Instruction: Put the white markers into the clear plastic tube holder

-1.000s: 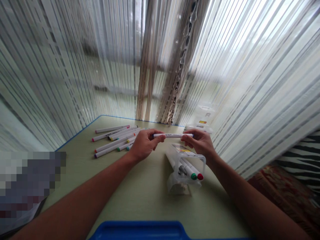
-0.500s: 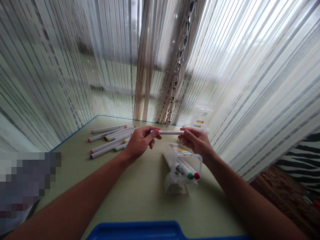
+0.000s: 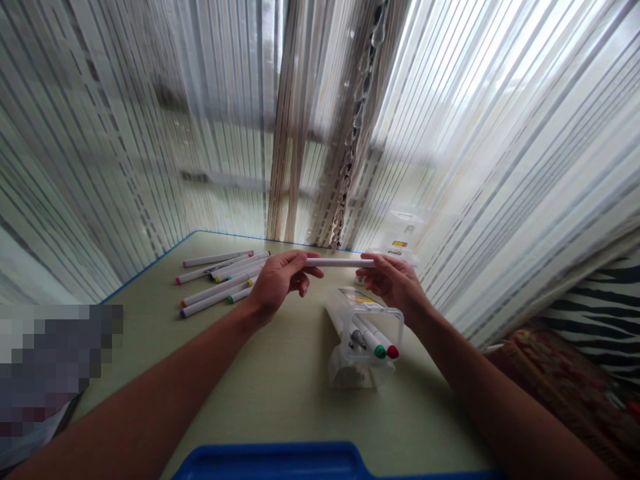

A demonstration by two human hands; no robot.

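Note:
A white marker (image 3: pixel 340 263) is held level between my two hands above the table. My left hand (image 3: pixel 283 279) pinches one end between thumb and fingers, and my right hand (image 3: pixel 393 279) pinches the other. Both ends of the marker are covered by fingers. Below my right hand, a clear plastic case (image 3: pixel 338 312) lies on its side with its open end toward me. Inside it are several markers, among them a green-tipped marker (image 3: pixel 380 351) and a red-tipped marker (image 3: pixel 393 351). Left of my left hand, several loose white markers (image 3: pixel 213 293) with coloured ends lie in a spread.
The pale green table (image 3: pixel 280 400) has a blue rim and a blue tray (image 3: pixel 275 460) at its near edge. Another clear plastic container (image 3: pixel 400 255) stands behind my right hand. Striped string curtains (image 3: pixel 225 133) hang right behind the table.
The marker has turned in my fingers: its printed side and dark end no longer show. My left thumb has shifted back along it, and the hands stay in nearly the same place.

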